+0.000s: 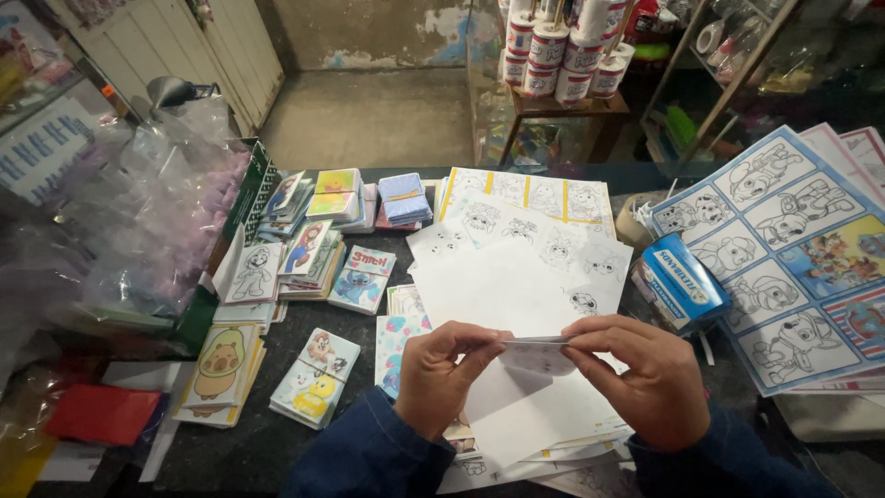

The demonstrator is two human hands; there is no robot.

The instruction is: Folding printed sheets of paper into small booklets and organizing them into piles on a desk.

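Observation:
My left hand [444,373] and my right hand [641,373] pinch the two ends of a small folded white paper [536,352], held just above a loose pile of white sheets [516,286] printed with cartoon line drawings. Both thumbs and forefingers press along the paper's top fold. Dark blue sleeves cover both of my wrists. The pile lies on a dark counter [230,447] right in front of me.
Stacks of small cartoon booklets [315,378] and cards [359,277] fill the counter's left half. A blue box [680,281] and large colouring sheets [793,249] lie at the right. Clear plastic bags [138,212] pile up at far left. Beyond the counter stand stacked rolls on a table [562,55].

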